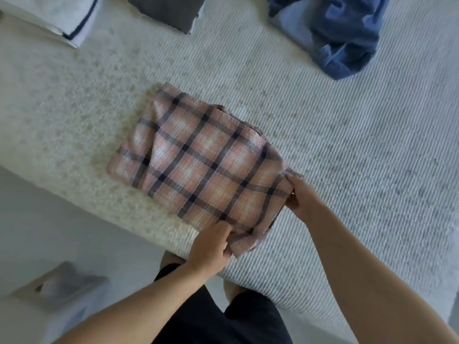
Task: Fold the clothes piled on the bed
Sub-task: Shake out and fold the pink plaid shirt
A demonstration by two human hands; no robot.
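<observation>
Nearest the camera, the person's dark shorts (218, 319) and bare forearms fill the bottom of the view, with a pale floor on the left where a grey box-like object (62, 286) sits, too blurred to name more closely.

The left hand (211, 247) grips the near corner of a plaid shirt (198, 160), its fingers curled over the top of the cloth and the thumb tucked at the edge, so the fabric bunches up there. The right hand (300, 194) holds the right corner of the same shirt, fingers closed around the folded edge with the cloth pinched between them. Both hands hold the same near-right side of the garment, a short way apart.

The plaid shirt, pink and orange with dark navy lines, lies folded into a rough rectangle on the white ribbed bed cover (347, 145), close to the bed's left edge and turned at an angle to it.

Farther off, well apart from the shirt, a crumpled blue garment (340, 33) lies unfolded at the upper right. At the far top, a folded dark grey garment (164, 11) lies flat, and beside it on the left is a white item with a dark stripe (72, 18), partly cut off by the frame.
</observation>
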